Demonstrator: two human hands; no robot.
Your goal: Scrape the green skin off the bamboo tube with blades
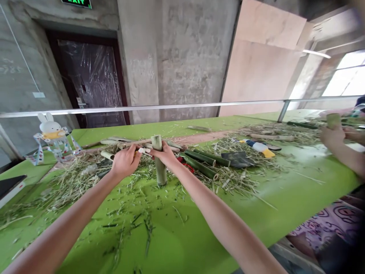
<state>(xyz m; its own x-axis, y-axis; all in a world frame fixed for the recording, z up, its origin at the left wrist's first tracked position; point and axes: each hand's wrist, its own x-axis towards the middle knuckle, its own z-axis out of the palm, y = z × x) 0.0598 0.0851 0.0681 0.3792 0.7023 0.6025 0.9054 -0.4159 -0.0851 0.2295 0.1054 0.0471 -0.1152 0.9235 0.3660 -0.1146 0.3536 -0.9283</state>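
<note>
We face a rough grey concrete wall (194, 57), with a dark door (92, 82) wrapped in clear plastic below a green-lit exit sign (76, 3). To our right we see a pinkish panel (259, 68) and a bright window (346, 78); a metal rail (171, 107) spans our green table (176, 236).

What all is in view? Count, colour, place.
bamboo tube: 1, pale green, upright, centre
white bits: count unclear, white, left of tube
table: 1, green, foreground
cut bamboo: 3+, dark green, right of tube
shavings: many, yellow-green, across table
rabbit figure: 1, white and yellow, left
flat device: 1, black and white, left edge
unidentified item: 1, white, navy, yellow, right
dark sheet: 1, black, centre right
rail: 1, silver, across back
door: 1, dark, back left
exit sign: 1, green, above door
window: 1, white, upper right
co-worker's hand: 1+, right edge, on bamboo piece
left hand: 1, bare, at white bits
right hand: 1, bare, around tube
</note>
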